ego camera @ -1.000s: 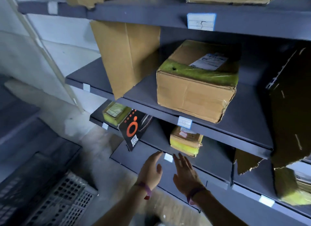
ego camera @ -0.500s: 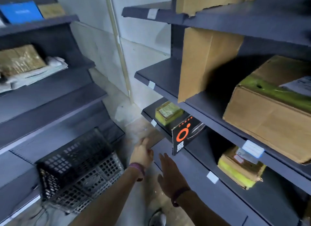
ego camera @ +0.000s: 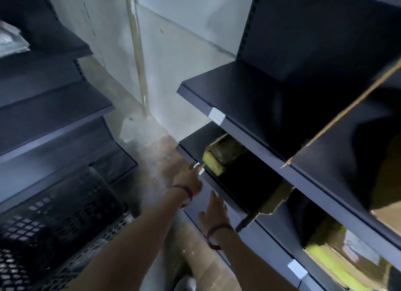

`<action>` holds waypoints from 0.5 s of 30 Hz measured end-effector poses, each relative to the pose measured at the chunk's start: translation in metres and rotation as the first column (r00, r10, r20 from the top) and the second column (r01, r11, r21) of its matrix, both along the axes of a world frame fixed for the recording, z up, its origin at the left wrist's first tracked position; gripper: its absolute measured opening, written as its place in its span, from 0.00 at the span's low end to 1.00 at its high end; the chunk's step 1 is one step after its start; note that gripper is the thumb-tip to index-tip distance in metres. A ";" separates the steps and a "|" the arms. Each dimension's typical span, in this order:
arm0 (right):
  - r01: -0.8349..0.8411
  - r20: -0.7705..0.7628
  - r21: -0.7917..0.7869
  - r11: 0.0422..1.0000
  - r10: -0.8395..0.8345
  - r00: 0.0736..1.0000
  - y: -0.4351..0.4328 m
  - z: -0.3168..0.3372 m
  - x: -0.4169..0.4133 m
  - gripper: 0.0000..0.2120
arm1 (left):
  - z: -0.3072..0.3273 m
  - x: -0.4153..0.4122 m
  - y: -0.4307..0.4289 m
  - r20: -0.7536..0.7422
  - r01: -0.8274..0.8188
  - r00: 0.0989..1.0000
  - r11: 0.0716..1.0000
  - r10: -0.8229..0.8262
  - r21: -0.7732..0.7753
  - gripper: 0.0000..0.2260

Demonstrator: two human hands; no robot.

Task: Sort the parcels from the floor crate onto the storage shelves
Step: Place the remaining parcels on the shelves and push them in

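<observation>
The floor crate [ego camera: 54, 221], black perforated plastic, is sitting at lower left against the left shelving [ego camera: 54, 110]. Its contents are too dark and blurred to make out.

Both forearms are extending forward and to the right, each wearing a dark wristband [ego camera: 186, 191]. The right hand [ego camera: 214, 212] is hovering flat over the front of the lowest shelf [ego camera: 269, 232], with its fingers straight and nothing in its grasp. The left hand [ego camera: 188, 178] is lying further ahead with its fingers straight and is gripping nothing. Its fingertips are at a white edge label [ego camera: 199, 168], but contact cannot be confirmed.

A yellow-taped parcel [ego camera: 219, 154] is resting on the shelf just behind that label, beside a black box [ego camera: 245, 182]. A second yellow-taped parcel [ego camera: 338, 262] is sitting at lower right, blurred. A second edge label [ego camera: 297, 269] is showing near it, and a third [ego camera: 217, 116] is showing on the shelf above. No writing on any label is legible.
</observation>
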State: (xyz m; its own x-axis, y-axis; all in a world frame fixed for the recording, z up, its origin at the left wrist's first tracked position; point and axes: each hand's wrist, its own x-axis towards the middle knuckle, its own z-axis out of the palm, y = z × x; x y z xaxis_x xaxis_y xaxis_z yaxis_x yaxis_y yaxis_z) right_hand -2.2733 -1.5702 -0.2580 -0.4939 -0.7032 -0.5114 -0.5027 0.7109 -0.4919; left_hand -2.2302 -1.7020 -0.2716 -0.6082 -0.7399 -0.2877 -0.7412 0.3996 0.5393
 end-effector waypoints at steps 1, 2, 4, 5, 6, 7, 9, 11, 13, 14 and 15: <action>0.024 -0.006 0.030 0.999 -0.024 1.000 -0.012 -0.005 -0.003 0.35 | -0.006 -0.006 -0.012 0.022 0.050 0.999 0.999 -0.049 -0.015 0.32; 0.050 -0.010 0.054 0.997 -0.049 0.999 -0.024 -0.009 -0.005 0.35 | -0.011 -0.011 -0.024 0.035 0.096 0.995 0.995 -0.095 -0.025 0.32; 0.106 -0.010 0.099 0.989 -0.106 0.994 -0.044 -0.018 -0.008 0.37 | -0.019 -0.021 -0.043 0.040 0.162 0.986 0.986 -0.161 -0.032 0.32; 0.129 -0.012 0.113 0.985 -0.129 0.992 -0.054 -0.021 -0.009 0.37 | -0.023 -0.025 -0.051 0.040 0.187 0.982 0.982 -0.186 -0.039 0.33; 0.147 -0.023 0.119 0.982 -0.145 0.989 -0.062 -0.024 -0.010 0.38 | -0.028 -0.030 -0.058 0.040 0.207 0.978 0.977 -0.205 -0.049 0.34; 0.156 -0.043 0.118 0.981 -0.152 0.987 -0.071 -0.026 -0.014 0.38 | -0.033 -0.034 -0.064 0.034 0.217 0.976 0.974 -0.215 -0.063 0.35; 0.185 -0.074 0.111 0.976 -0.178 0.981 -0.085 -0.030 -0.023 0.39 | -0.041 -0.042 -0.071 0.002 0.218 0.976 0.973 -0.219 -0.080 0.38; 0.213 -0.098 0.105 0.971 -0.203 0.974 -0.093 -0.034 -0.033 0.39 | -0.051 -0.048 -0.075 -0.039 0.208 0.977 0.976 -0.210 -0.062 0.40; 0.213 -0.117 0.124 0.969 -0.199 0.973 -0.098 -0.037 -0.042 0.39 | -0.059 -0.053 -0.078 -0.058 0.209 0.976 0.978 -0.210 -0.016 0.42; 0.215 -0.118 0.133 0.968 -0.199 0.973 -0.101 -0.039 -0.046 0.40 | -0.062 -0.055 -0.079 -0.064 0.209 0.976 0.978 -0.208 0.004 0.43; 0.219 -0.118 0.138 0.966 -0.203 0.972 -0.104 -0.042 -0.049 0.41 | -0.065 -0.058 -0.080 -0.070 0.208 0.976 0.978 -0.206 0.012 0.44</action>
